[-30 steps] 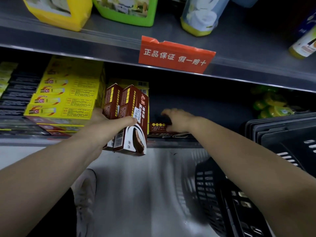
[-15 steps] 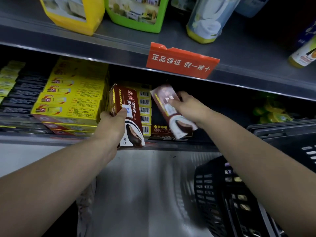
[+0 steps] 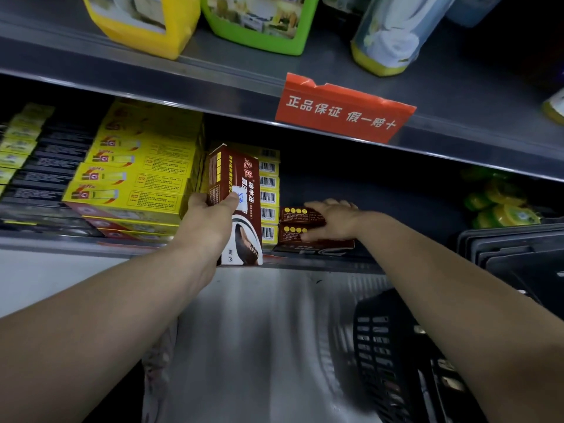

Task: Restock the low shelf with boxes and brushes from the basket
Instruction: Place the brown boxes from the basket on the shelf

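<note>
gripped brown box (image 3: 241,178) upright with left hand (image 3: 210,221) at low shelf (image 3: 320,264) lip; laid right hand (image 3: 335,219) flat, fingers straight, on stacked boxes (image 3: 300,213) just beside. judged best to square stack first, then lay held box on top.

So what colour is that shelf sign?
The sign is red with white lettering; head view.

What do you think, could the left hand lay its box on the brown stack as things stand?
Probably not yet: the right hand lies on the brown stack, covering its top; the left hand holds its box upright just beside.
</note>
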Demonstrator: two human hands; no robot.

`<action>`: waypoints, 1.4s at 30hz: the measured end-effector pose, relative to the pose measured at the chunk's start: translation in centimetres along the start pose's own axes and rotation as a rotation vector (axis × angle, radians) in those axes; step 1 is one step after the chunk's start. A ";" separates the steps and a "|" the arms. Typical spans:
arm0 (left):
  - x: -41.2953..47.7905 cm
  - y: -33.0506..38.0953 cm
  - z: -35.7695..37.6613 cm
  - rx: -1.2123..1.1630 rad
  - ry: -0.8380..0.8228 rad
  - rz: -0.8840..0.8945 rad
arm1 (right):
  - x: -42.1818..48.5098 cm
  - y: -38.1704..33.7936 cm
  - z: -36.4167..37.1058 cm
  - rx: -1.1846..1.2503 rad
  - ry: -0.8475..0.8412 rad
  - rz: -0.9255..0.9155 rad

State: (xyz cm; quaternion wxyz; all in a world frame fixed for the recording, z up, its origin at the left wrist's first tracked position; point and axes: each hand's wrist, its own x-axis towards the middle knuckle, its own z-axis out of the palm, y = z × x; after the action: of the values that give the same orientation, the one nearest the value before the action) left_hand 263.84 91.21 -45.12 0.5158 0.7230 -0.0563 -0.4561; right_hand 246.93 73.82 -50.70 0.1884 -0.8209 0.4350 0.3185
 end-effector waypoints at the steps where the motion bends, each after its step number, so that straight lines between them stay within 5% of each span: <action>1: 0.0 0.0 0.1 -0.012 0.002 -0.013 | -0.3 0.2 0.0 -0.020 -0.024 0.013; 18: -0.6 -0.3 1.9 -0.068 -0.081 -0.032 | -2.1 0.2 -0.7 0.092 0.105 -0.014; 21: -0.7 -0.4 1.7 -0.051 -0.120 -0.016 | -4.0 -3.0 -2.8 0.575 0.204 -0.135; 24: -0.9 -0.3 1.9 -0.049 -0.163 -0.012 | -6.4 -6.4 -3.0 1.179 -0.077 -0.245; 26: -1.1 -0.2 2.1 -0.019 -0.220 -0.009 | -6.9 -6.9 -2.7 1.275 -0.068 -0.256; 29: -1.2 -0.2 2.1 0.231 -0.300 0.092 | -6.7 -5.6 -3.9 1.103 0.183 -0.179; 33: -1.1 -0.3 1.9 0.432 -0.355 0.194 | -4.1 -1.8 -5.8 0.296 0.394 -0.055; 37: -0.6 -0.3 1.6 0.486 -0.319 0.234 | -0.4 0.2 -4.6 -0.012 0.382 0.058; 42: -0.2 -0.4 1.7 0.502 -0.302 0.260 | 2.0 -0.4 -1.2 0.028 0.200 0.015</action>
State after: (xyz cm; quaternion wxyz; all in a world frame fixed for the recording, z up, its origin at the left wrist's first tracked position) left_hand 262.40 90.31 -45.39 0.3609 0.7386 -0.3350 -0.4605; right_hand 248.50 72.15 -51.23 0.1531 -0.8427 0.4619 0.2304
